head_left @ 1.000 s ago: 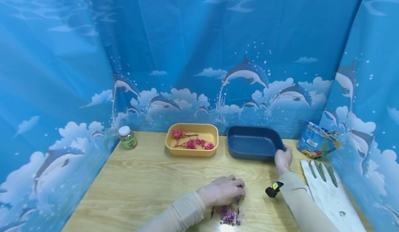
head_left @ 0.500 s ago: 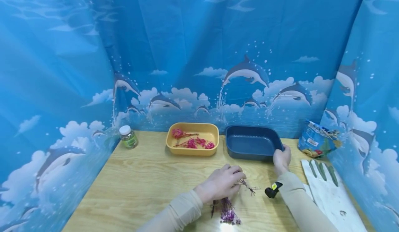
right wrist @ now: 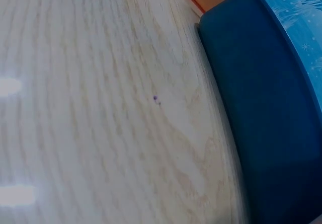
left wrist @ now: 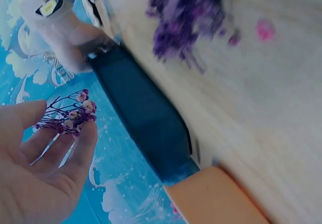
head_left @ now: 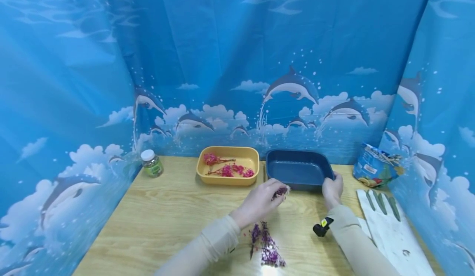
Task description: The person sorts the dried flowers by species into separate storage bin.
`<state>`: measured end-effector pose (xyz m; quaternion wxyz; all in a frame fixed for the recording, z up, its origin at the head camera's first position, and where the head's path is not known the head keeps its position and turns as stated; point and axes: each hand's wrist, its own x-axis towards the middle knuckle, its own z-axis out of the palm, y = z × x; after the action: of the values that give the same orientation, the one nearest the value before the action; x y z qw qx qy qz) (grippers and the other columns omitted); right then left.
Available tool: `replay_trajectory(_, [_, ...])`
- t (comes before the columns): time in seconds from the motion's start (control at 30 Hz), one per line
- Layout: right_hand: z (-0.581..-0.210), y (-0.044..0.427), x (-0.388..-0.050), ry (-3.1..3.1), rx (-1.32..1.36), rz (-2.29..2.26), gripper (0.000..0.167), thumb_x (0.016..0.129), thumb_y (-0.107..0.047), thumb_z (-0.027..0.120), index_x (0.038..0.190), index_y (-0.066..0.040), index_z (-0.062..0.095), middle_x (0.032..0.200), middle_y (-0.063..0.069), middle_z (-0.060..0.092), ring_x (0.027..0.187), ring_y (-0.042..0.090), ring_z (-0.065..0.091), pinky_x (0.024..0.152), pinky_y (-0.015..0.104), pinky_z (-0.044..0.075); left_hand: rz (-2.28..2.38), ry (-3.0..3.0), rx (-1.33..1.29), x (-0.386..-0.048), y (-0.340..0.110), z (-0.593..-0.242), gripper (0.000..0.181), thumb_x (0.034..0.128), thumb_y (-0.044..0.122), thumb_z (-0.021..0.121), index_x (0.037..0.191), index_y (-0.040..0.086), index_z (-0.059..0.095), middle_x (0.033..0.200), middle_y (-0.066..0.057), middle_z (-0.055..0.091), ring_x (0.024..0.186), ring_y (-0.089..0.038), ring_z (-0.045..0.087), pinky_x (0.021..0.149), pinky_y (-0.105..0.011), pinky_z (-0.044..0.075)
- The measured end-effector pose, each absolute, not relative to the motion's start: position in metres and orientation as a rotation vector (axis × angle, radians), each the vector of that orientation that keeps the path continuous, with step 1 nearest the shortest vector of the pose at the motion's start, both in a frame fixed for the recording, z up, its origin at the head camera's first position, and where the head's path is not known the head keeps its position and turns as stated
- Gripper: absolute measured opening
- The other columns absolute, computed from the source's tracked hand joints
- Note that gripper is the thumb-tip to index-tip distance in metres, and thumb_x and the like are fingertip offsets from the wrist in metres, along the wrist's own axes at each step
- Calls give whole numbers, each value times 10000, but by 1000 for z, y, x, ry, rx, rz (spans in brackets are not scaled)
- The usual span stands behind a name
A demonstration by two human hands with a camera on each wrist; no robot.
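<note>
My left hand (head_left: 259,201) pinches a small sprig of dried purple flowers (left wrist: 73,113) between thumb and fingers. It hovers just in front of a dark blue rectangular dish (head_left: 297,184), apart from it. At the dish's right end, my right hand (head_left: 332,189) grips the wall and corner. More purple dried flowers (head_left: 271,251) lie on the table near me, below the left hand. To the left of the blue dish stands a yellow dish (head_left: 228,180) with pink dried flowers (head_left: 226,170) in it. Most of the right hand is out of the right wrist view.
A jar with a white lid (head_left: 152,164) stands at the back left. A blue snack bag (head_left: 376,166) sits at the back right, with white work gloves (head_left: 395,234) in front of it. A dolphin-print curtain (head_left: 222,61) closes off the back and sides of the wooden table (head_left: 167,214).
My left hand has lifted a sprig from the purple pile and moved forward towards the blue dish. The right hand and the blue dish have shifted slightly left.
</note>
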<state>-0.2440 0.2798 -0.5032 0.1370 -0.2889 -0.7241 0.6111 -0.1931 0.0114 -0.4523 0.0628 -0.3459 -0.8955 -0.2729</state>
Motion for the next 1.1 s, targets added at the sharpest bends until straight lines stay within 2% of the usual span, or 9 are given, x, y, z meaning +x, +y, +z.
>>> replay_trajectory(0.2, [-505,278,-244,-2047,-827,1794,617,963,12,300,1579,45,330,1641,296,375,1534,430,347,1317,532,297,-894,-2696,-968,-209,13,-440,281,1000,231,726,1269,149,717,1206,-1,735,1058,-118,726,892,-144,601])
replay_trajectory(0.53, [-503,278,-240,-2087,-810,1779,603,986,-8,318,1588,35,322,1653,296,357,1545,454,334,1311,560,300,-849,-2715,-885,-243,24,-438,279,1046,302,669,1294,184,716,1217,27,732,1082,-114,712,908,-227,620])
replay_trajectory(0.87, [-504,279,-241,-2090,-793,1804,590,1010,-22,305,1599,15,308,1661,293,344,1554,453,325,1312,567,297,-730,-2669,-845,-264,33,-442,246,1033,316,689,1257,219,722,1187,30,717,1025,-148,680,832,-276,605])
replay_trajectory(1.1, [-505,279,-240,-2080,-795,1813,588,1003,-15,316,1589,28,313,1659,296,344,1545,448,335,1312,560,299,-663,-2712,-816,-273,41,-446,272,1018,271,717,1286,225,709,1252,27,700,1107,-164,674,901,-295,621])
